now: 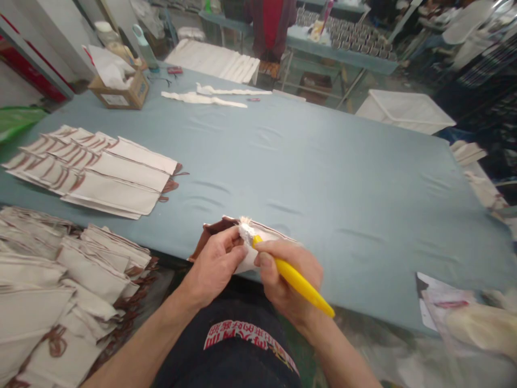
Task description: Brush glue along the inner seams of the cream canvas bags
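My right hand [288,269] is closed around a brush [302,285] with a yellow handle. Its pale bristles point away from me and rest at the top edge of a white fabric piece [274,231] with brown trim. My left hand [214,264] grips the near left part of that piece, with thumb and fingers pinched close beside the brush head. A brown flap [204,240] of the piece sticks out to the left of my hand. Both hands cover much of the fabric, which lies at the table's near edge.
Overlapping fabric pieces with brown ties [117,172] lie on the blue-grey table [343,178] at left. More are heaped [36,291] below. A cardboard box [121,96], bottle [145,48] and white strips [202,99] sit at the back. A white bin [404,113] stands beyond the right edge.
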Demonstrator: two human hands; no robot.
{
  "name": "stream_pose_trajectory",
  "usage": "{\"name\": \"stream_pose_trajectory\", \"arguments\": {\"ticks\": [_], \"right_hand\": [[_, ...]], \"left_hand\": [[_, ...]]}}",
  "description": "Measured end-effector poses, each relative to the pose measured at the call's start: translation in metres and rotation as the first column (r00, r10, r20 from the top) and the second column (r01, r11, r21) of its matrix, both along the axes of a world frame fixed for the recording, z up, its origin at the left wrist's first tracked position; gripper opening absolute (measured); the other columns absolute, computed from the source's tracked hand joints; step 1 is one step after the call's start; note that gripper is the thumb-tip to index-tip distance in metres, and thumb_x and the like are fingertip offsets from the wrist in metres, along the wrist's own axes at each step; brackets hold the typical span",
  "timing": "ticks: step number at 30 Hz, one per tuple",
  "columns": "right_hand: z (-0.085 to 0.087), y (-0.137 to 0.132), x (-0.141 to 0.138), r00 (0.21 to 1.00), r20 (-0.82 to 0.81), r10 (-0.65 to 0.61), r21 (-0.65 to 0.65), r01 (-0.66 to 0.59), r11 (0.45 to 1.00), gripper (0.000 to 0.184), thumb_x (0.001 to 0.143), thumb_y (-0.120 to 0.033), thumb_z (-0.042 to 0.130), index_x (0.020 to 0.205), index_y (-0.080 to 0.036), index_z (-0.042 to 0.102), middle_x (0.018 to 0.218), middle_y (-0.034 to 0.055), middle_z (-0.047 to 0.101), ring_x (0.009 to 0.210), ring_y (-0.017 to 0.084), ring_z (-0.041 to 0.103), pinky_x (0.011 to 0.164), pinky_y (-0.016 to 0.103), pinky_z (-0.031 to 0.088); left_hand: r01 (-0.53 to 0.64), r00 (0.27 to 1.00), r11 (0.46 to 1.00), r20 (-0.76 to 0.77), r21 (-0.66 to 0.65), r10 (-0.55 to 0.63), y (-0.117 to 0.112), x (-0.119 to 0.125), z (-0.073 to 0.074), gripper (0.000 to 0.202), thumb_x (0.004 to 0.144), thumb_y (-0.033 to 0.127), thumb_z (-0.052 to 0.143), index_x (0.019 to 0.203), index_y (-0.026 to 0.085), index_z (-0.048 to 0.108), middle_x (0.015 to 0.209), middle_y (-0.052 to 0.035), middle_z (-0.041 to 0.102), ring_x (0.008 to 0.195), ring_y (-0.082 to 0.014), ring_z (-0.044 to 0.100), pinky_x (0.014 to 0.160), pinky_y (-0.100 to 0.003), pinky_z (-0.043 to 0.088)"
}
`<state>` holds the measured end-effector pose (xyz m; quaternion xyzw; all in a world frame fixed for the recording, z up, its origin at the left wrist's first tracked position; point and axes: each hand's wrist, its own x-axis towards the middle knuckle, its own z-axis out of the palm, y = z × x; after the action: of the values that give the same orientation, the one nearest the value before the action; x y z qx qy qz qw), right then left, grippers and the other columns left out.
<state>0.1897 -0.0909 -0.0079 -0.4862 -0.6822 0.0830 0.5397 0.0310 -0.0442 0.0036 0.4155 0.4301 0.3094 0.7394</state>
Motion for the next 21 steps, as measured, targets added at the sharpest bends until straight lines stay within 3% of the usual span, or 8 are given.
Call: {"name": "stream_pose_trajectory", "arguments": {"ticks": [4, 8, 10, 14, 17, 21], "right_hand": [[0.002, -0.006, 0.002, 0.997, -0.067, -0.037, -0.021, 0.036, 0.999, 0.015, 0.097, -0.015, 0.061, 0.103, -0.026, 0.068, 0.076, -0.001, 0.078, 0.06, 0.015, 0.075, 0.062, 0.027, 0.062], [-0.004, 0.002, 0.004, 0.995, -0.009, 0.104, 0.085, -0.103, 0.991, 0.018, 0.097, -0.013, 0.06, 0.107, -0.025, 0.066, 0.074, -0.0014, 0.076, 0.057, 0.014, 0.071, 0.058, 0.026, 0.058], [-0.011, 0.008, 0.007, 0.993, 0.05, 0.112, 0.117, -0.117, 0.986, 0.019, 0.096, -0.01, 0.061, 0.107, -0.024, 0.066, 0.074, -0.0003, 0.076, 0.058, 0.014, 0.071, 0.059, 0.025, 0.058], [-0.02, 0.009, 0.014, 0.995, 0.095, -0.007, 0.097, -0.002, 0.995, 0.02, 0.095, -0.007, 0.063, 0.106, -0.022, 0.067, 0.079, 0.0016, 0.078, 0.063, 0.015, 0.073, 0.064, 0.025, 0.059], [-0.015, 0.01, 0.004, 0.996, 0.081, 0.035, 0.126, -0.045, 0.991, 0.016, 0.097, -0.009, 0.061, 0.105, -0.021, 0.067, 0.073, -0.0002, 0.074, 0.057, 0.013, 0.068, 0.059, 0.024, 0.056], [-0.004, 0.023, -0.023, 0.993, 0.017, 0.119, 0.169, -0.12, 0.978, 0.013, 0.103, -0.013, 0.054, 0.105, -0.021, 0.065, 0.071, -0.0005, 0.073, 0.056, 0.013, 0.066, 0.059, 0.025, 0.055]], "left_hand": [[-0.063, 0.997, 0.997, -0.04, 0.039, 0.065, 0.005, -0.007, -0.002, 0.019, 0.079, 0.023, 0.074, 0.098, 0.018, 0.076, 0.067, 0.0062, 0.061, 0.054, -0.0104, 0.043, 0.07, -0.025, 0.05], [-0.072, 0.996, 0.996, -0.053, 0.055, 0.075, 0.008, -0.01, 0.0, 0.013, 0.08, 0.023, 0.075, 0.092, 0.018, 0.076, 0.06, 0.008, 0.055, 0.05, -0.0094, 0.036, 0.062, -0.023, 0.046], [-0.094, 0.994, 0.994, -0.056, 0.057, 0.097, 0.008, -0.01, 0.002, 0.013, 0.079, 0.023, 0.076, 0.091, 0.018, 0.076, 0.062, 0.0066, 0.058, 0.052, -0.0105, 0.042, 0.06, -0.022, 0.044], [-0.125, 0.992, 0.992, -0.025, 0.023, 0.126, 0.006, -0.013, -0.002, 0.022, 0.078, 0.024, 0.078, 0.1, 0.018, 0.077, 0.079, 0.0011, 0.072, 0.068, -0.0146, 0.059, 0.067, -0.022, 0.049], [-0.116, 0.993, 0.993, -0.004, 0.025, 0.116, 0.007, -0.014, -0.005, 0.026, 0.081, 0.025, 0.077, 0.106, 0.018, 0.078, 0.087, -0.0006, 0.077, 0.068, -0.014, 0.06, 0.071, -0.023, 0.052], [-0.116, 0.993, 0.991, -0.003, 0.062, 0.117, 0.008, -0.012, -0.004, 0.035, 0.083, 0.025, 0.076, 0.117, 0.02, 0.077, 0.097, -0.0024, 0.08, 0.072, -0.0156, 0.065, 0.065, -0.023, 0.05]]}}
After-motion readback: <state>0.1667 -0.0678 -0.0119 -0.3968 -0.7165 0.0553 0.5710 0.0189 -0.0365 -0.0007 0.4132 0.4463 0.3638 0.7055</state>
